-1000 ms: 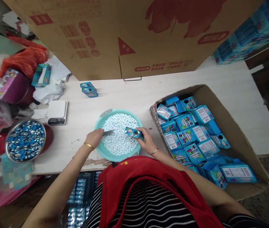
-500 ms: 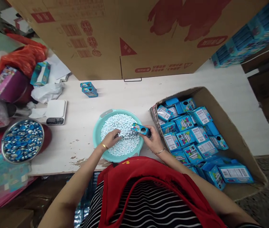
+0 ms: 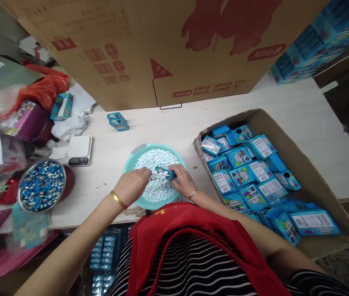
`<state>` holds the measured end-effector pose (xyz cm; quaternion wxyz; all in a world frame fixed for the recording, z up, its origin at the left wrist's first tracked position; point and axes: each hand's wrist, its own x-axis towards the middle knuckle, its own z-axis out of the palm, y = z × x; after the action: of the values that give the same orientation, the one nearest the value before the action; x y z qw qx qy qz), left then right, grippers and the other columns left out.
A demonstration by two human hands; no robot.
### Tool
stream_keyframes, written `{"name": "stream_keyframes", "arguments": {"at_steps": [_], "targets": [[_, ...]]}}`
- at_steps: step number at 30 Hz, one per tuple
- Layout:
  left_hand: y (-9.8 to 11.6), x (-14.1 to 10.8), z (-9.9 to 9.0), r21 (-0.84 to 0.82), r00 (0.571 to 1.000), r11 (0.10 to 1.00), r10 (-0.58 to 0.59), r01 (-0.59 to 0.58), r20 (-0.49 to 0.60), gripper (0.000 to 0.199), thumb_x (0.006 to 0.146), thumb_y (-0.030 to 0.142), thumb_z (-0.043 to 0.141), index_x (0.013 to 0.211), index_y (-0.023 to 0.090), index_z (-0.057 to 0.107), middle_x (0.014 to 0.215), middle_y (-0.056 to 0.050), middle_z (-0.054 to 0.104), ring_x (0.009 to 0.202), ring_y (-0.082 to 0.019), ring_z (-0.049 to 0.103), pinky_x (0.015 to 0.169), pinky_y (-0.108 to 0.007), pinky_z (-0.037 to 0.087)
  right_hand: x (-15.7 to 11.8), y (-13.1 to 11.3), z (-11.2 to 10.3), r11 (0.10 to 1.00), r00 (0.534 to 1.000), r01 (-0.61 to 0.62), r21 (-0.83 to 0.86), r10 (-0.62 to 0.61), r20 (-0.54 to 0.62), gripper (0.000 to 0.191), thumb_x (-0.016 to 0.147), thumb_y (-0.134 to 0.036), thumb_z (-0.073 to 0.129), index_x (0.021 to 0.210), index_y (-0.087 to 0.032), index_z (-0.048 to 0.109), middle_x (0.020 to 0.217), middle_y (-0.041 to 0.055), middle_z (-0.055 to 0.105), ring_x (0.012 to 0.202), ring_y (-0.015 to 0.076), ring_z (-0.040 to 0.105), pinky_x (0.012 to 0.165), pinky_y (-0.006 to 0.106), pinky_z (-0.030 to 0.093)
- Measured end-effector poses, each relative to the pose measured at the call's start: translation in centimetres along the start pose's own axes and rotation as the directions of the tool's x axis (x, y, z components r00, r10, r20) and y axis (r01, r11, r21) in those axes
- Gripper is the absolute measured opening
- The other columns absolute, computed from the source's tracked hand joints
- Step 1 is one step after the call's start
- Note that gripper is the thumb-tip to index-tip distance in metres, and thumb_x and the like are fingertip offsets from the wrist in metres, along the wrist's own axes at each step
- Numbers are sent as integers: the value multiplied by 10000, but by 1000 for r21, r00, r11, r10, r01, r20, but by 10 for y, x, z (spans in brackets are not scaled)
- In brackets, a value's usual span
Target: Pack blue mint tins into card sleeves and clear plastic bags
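A turquoise basin full of small pale candies sits at the table's front edge. Over it, my right hand grips a small blue box, with white candies showing at its left end. My left hand, a gold bracelet on its wrist, is closed at the basin's left side, fingertips near the box's left end; what they hold, if anything, is hidden. Two upright small blue boxes stand behind the basin.
At the right, an open carton holds many blue boxes. A large cardboard box stands at the back. On the left are a white scale, a metal bowl of blue-and-silver pieces and an orange plastic bag.
The small blue box and my right hand have moved left over the basin. My left hand now has its fingers closer to the box, and white candies show at the box's end.
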<state>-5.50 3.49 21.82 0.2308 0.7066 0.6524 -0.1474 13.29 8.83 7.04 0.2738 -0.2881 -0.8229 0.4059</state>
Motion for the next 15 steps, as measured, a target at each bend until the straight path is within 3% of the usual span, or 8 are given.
{"name": "stream_keyframes", "arguments": {"at_steps": [4,8,11,13,15], "targets": [[28,-7,-25,160,1000,987,-18,19,-11,196,877,91,375,942,174,540,811,-75,596,751,-200,580,626,-303,431,-1,-2,4,1000,1000,2,12,-2,-1,442,712,-52,449,1121,-218,474,1083,101,565,1063,259,503,923,458,449],[16,-15,-38,163,999,986,47,-44,-15,187,856,120,418,945,206,558,810,-62,609,754,-225,586,621,-333,450,0,0,1,1000,1000,2,29,-2,-15,442,711,-56,459,1123,-216,471,1077,101,573,1062,247,517,933,448,448],[-10,-6,-29,27,979,988,155,-153,-135,181,854,284,497,1021,231,541,982,-69,614,843,-217,605,677,-329,490,3,-1,-2,998,999,23,62,-20,-41,467,710,-67,485,1154,-207,453,1093,103,578,1078,237,522,939,431,451],[-23,10,-13,-75,941,963,234,-259,-244,375,828,410,545,1154,237,483,1172,-93,563,976,-222,595,761,-330,507,6,-5,-3,997,999,16,72,-13,-51,482,717,-88,509,1179,-206,442,1108,102,579,1080,236,527,936,421,457],[-27,30,6,-121,909,932,293,-341,-296,435,824,439,550,1195,232,456,1206,-103,552,1027,-226,587,805,-335,507,9,-10,-5,997,999,9,78,-7,-32,453,743,-118,527,1178,-218,451,1109,89,585,1074,230,537,939,412,458]]}}
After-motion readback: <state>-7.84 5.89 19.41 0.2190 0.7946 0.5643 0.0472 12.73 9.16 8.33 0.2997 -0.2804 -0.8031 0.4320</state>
